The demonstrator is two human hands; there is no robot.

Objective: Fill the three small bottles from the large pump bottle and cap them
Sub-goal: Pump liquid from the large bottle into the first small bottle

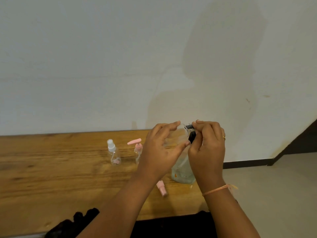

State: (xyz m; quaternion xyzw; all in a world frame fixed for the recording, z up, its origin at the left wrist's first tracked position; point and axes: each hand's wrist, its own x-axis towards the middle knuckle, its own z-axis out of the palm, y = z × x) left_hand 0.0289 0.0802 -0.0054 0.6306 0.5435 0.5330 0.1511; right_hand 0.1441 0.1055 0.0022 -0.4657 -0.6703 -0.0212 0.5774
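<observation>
The large pump bottle [182, 172] stands on the wooden table [60, 177], clear with pale liquid; its black pump head [191, 135] is under the fingers of my right hand [208, 148]. My left hand [161, 152] holds a small clear bottle [173, 140] tilted, its mouth against the pump nozzle. A small bottle with a white spray top [114, 155] stands to the left. Beside it stands a small bottle with a pink pump top [138, 149], partly hidden by my left hand. A loose pink cap [162, 188] lies on the table under my left wrist.
The table runs along a pale wall [120, 66]. Its right end stops just past the large bottle, with grey floor [274, 194] beyond. Dark cloth [82, 220] lies at the near edge.
</observation>
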